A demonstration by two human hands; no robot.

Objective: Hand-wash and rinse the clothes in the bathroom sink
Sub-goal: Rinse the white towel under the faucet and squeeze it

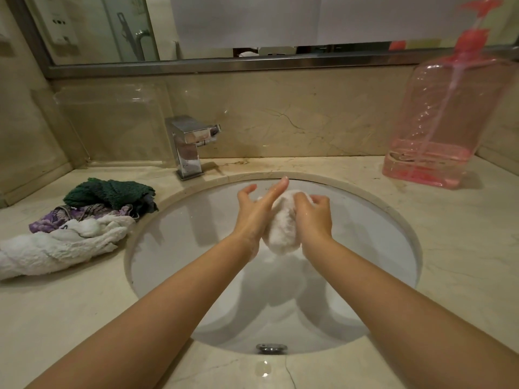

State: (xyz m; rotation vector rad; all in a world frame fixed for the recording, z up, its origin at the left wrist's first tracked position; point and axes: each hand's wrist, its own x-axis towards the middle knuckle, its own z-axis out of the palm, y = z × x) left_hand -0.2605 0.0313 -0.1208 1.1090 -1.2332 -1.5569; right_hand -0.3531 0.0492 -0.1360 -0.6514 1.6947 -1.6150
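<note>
Ok, L to R. On the marble counter [438, 248] at far left I've got a pile of laundry: dark green knit cloth [109, 192] at the back, purple patterned cloth [56, 219] in the middle, twisted white towel [53, 248] in front, near the basin rim. Chrome faucet [188, 147] behind it, no water running that I can see. Over the sink [174, 237], my left hand [258, 213] has fingers straight and spread, palm pressed flat vs the small white cloth [282, 227]. Right hand [313, 214] has fingers curled round the same cloth, gripping its top. Cloth is bunched between both palms, held above the basin, not touching it. Pink pump bottle [446, 119] far right, nearly empty. Step looks like scrub/squeeze of this one item. Next prob needs a rinse, so faucet on first.
</note>
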